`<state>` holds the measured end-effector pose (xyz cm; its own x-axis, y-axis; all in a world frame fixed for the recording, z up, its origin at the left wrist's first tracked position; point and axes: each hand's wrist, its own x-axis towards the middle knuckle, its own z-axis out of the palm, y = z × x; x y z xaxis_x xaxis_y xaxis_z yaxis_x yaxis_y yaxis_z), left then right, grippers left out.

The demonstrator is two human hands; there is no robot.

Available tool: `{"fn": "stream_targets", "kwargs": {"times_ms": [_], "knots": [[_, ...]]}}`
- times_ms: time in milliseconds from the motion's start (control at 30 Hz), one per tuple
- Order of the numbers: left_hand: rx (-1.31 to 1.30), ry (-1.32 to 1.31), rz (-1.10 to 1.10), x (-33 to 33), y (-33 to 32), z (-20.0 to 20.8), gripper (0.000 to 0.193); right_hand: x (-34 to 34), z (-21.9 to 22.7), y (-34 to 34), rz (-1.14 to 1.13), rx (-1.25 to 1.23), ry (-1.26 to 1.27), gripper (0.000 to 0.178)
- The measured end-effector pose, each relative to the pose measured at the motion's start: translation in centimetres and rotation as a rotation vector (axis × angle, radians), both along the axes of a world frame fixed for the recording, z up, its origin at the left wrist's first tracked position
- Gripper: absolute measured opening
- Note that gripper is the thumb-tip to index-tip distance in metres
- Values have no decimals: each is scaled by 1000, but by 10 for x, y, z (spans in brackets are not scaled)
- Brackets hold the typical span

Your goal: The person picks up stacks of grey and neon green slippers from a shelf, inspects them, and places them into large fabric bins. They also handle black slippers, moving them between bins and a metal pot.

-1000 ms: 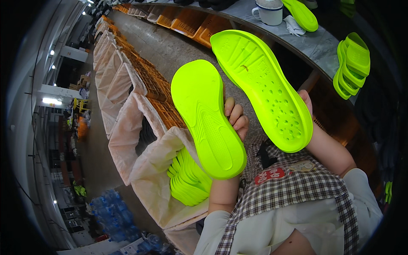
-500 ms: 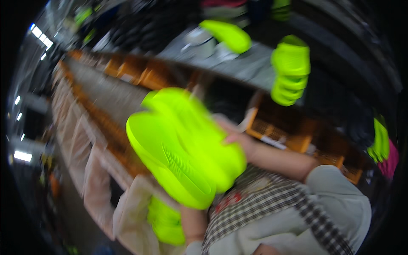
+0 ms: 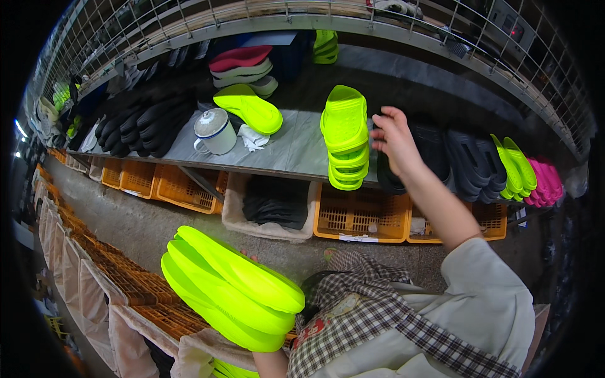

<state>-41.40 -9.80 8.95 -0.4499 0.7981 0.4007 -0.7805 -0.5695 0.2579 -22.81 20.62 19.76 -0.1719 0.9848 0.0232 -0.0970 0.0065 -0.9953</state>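
Note:
Neon-yellow foam shoe soles [image 3: 233, 283] are stacked together at the lower left, in the grip of my left hand [image 3: 252, 257]. Most of that hand is hidden by the soles; only fingertips show along their far edge. My right hand [image 3: 397, 142] reaches over the table with bent fingers apart and nothing in them. It is just right of an upright pile of neon-yellow slip-on shoe pieces [image 3: 345, 129] at the table's near edge. A single neon-yellow sole [image 3: 249, 108] lies farther left, beside a lidded white mug [image 3: 215, 131].
Black soles [image 3: 148, 126] fill the grey table's [image 3: 287, 142] left part; dark slippers [image 3: 469, 160] and pink pieces [image 3: 545, 181] lie right. Orange crates [image 3: 362, 214] and a lined bin [image 3: 270, 234] stand beneath. Cloth-draped crates [image 3: 135, 286] run along the left. Wire mesh [image 3: 258, 14] borders the back.
My right hand has let go of the soles and moved out to the pile on the table. The left hand keeps the soles, now lower. The view has turned toward the table.

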Motion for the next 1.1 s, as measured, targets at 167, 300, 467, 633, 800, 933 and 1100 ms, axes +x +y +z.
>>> {"fn": "stream_targets", "kwargs": {"times_ms": [167, 300, 467, 633, 800, 933, 1100], "knots": [[-285, -139, 230, -3, -7, -18, 58, 22, -10, 8, 242, -390, -380, 79], [-346, -132, 250, 4, -13, -17, 59, 15, -4, 20, 389, -498, -428, 94], [-387, -120, 286, 3, -25, -17, 61, -3, 3, 34, 430, -682, -448, 95], [-407, -103, 299, 6, -28, -18, 63, -11, 4, 35, 382, -748, -405, 71], [-425, -92, 306, 5, -28, -17, 65, 6, 20, 40, 441, -699, -294, 47], [-436, -85, 313, 5, -27, -19, 66, 20, 30, 38, 489, -698, -150, 55], [-423, -80, 312, -1, -21, -16, 69, 35, 27, 13, 369, -542, -9, 62]]}}
